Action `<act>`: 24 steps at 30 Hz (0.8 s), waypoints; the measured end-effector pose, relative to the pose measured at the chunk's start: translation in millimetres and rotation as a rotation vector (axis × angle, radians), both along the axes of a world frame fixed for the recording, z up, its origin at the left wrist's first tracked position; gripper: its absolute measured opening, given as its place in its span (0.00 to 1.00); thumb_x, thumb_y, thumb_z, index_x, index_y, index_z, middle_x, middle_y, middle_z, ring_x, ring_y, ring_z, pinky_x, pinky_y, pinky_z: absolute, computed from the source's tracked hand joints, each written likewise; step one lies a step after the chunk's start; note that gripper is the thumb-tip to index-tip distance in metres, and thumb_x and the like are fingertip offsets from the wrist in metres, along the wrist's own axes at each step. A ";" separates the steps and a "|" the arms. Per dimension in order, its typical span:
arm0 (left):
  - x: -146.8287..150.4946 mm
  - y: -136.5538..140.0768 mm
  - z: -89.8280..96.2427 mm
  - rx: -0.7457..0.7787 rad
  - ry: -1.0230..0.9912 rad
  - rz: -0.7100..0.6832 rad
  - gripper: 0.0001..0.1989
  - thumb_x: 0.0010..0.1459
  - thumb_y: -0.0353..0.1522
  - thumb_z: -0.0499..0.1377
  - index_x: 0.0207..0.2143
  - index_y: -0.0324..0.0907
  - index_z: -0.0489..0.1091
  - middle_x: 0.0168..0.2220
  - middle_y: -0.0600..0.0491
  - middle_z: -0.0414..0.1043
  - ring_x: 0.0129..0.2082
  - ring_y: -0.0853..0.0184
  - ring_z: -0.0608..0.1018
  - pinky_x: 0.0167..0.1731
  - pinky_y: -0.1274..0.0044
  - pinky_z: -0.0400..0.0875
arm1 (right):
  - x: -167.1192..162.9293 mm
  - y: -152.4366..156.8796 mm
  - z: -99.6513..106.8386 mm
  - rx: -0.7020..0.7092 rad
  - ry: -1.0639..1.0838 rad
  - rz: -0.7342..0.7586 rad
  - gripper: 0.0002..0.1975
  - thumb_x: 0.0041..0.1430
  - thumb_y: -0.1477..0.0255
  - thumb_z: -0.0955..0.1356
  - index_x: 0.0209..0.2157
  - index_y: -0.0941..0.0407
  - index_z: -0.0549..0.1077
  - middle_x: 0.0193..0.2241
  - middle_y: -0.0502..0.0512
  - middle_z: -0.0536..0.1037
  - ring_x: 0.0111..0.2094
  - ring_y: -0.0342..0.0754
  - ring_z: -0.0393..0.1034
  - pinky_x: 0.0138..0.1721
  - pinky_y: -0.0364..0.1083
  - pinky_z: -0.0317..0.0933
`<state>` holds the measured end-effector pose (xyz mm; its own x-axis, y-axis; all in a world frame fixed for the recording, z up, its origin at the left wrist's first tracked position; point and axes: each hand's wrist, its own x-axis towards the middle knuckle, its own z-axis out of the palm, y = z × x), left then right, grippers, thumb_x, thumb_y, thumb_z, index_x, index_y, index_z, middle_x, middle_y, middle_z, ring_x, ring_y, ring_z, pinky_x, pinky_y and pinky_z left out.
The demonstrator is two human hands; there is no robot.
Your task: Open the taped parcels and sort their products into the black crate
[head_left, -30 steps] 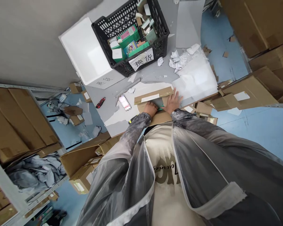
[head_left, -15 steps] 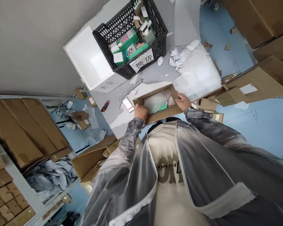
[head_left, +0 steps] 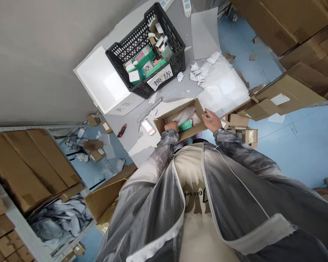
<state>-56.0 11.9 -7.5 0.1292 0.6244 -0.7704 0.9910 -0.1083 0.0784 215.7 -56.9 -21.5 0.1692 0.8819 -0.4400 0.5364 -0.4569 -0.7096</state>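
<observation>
An open brown cardboard box (head_left: 192, 135) rests at the table's near edge. Inside it lie a translucent packing sheet (head_left: 186, 115), a green item (head_left: 185, 125) and a pale, pinkish item at the right end. My left hand (head_left: 171, 126) reaches over the box's left part, its curled fingers closed at the left end of the sheet; the fingertips are partly hidden. At the box's right end is my right hand (head_left: 212, 121), thumb and fingers apart, touching or just beside the end wall.
A black crate (head_left: 166, 60) of small boxes stands beyond, next to a white bin (head_left: 98, 83). On the table lie a red-black utility knife (head_left: 122, 130), a blurred-out phone (head_left: 148, 127), crumpled paper (head_left: 198, 74) and white foam sheets (head_left: 226, 89). Cardboard boxes (head_left: 289, 96) stand at right.
My left hand has left the box's left wall and moved right, into the box. The sheet has shifted and more of the green item shows. My right hand's fingers have loosened from the end wall.
</observation>
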 end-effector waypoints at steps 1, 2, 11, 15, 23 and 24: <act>-11.4 0.5 6.8 0.046 -0.022 0.010 0.24 0.76 0.33 0.68 0.70 0.38 0.82 0.60 0.27 0.87 0.63 0.40 0.87 0.59 0.57 0.83 | -0.5 -0.8 4.4 0.031 -0.030 0.004 0.47 0.78 0.45 0.64 0.85 0.58 0.69 0.77 0.72 0.78 0.75 0.72 0.77 0.83 0.72 0.67; -24.0 0.5 14.9 0.101 -0.068 0.025 0.21 0.77 0.33 0.67 0.68 0.41 0.83 0.59 0.32 0.88 0.62 0.44 0.88 0.59 0.60 0.83 | -1.3 -1.4 10.7 0.071 -0.072 0.003 0.47 0.78 0.45 0.64 0.86 0.59 0.68 0.79 0.73 0.76 0.79 0.74 0.72 0.85 0.74 0.63; -111.0 -11.5 112.1 0.547 -0.936 0.539 0.37 0.74 0.69 0.61 0.47 0.46 0.83 0.44 0.48 0.86 0.48 0.55 0.87 0.55 0.67 0.85 | -60.8 4.6 113.9 0.322 0.117 -0.136 0.49 0.80 0.33 0.63 0.88 0.46 0.67 0.86 0.63 0.66 0.89 0.74 0.55 0.89 0.75 0.57; -102.0 -20.1 138.2 0.604 -1.067 0.616 0.47 0.73 0.76 0.55 0.59 0.46 0.85 0.55 0.43 0.87 0.64 0.48 0.87 0.69 0.60 0.82 | -104.9 7.6 145.6 0.053 0.767 -0.237 0.55 0.71 0.23 0.68 0.84 0.44 0.71 0.76 0.60 0.81 0.82 0.69 0.72 0.79 0.69 0.75; -77.5 -11.0 116.3 0.494 -0.969 0.492 0.35 0.81 0.65 0.59 0.55 0.45 0.84 0.50 0.46 0.91 0.51 0.51 0.90 0.57 0.63 0.86 | -104.3 22.2 149.5 0.147 0.881 -0.469 0.33 0.48 0.47 0.91 0.47 0.51 0.88 0.46 0.57 0.94 0.57 0.65 0.90 0.61 0.61 0.88; -76.5 -8.8 108.1 0.477 -0.934 0.474 0.30 0.83 0.62 0.59 0.57 0.46 0.83 0.48 0.47 0.91 0.48 0.54 0.90 0.54 0.64 0.86 | -88.5 31.2 142.5 0.161 0.828 -0.524 0.29 0.49 0.50 0.90 0.44 0.52 0.87 0.43 0.56 0.93 0.54 0.64 0.90 0.59 0.60 0.88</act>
<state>-132.5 3.1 100.7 0.1999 0.9649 -0.1701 0.5167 0.0437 0.8551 127.1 -25.7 121.0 0.2479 0.8434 -0.4766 -0.3989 -0.3595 -0.8436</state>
